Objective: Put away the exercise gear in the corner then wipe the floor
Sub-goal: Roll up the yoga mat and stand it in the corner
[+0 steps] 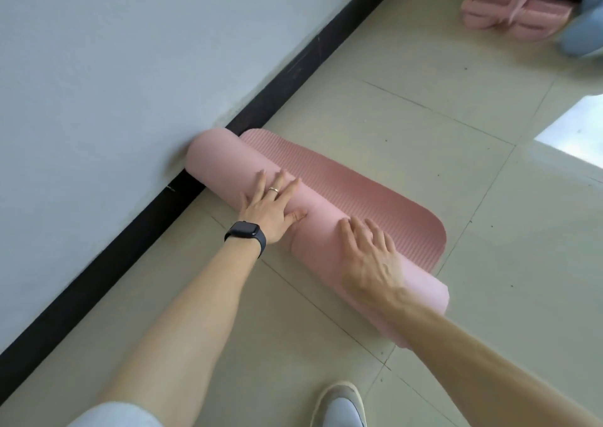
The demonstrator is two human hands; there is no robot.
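Left grip (pixel 270 211): released, fingers spread flat, pressing the top of the roll. Right grip (pixel 368 257): same, palm down, nearer the camera. Neither clasps anything.

Under them is the pink ribbed foam exercise mat (pixel 328 229), mostly rolled. Only a short flat tail (pixel 375 195) still lies on the beige tiled floor (pixel 424 116). The roll's far end butts against the white wall (pixel 98 67) and its black skirting (pixel 156 231).

Status, my read:
- rolling nearly done, one or two turns left
- roll not yet stowed; can't tell where the corner is
- pink folded pad bundle with strap (pixel 515 12) sits well apart at top right, beside something pale blue (pixel 584 32), too blurred to identify
- wiping not started; no cloth or mop in view
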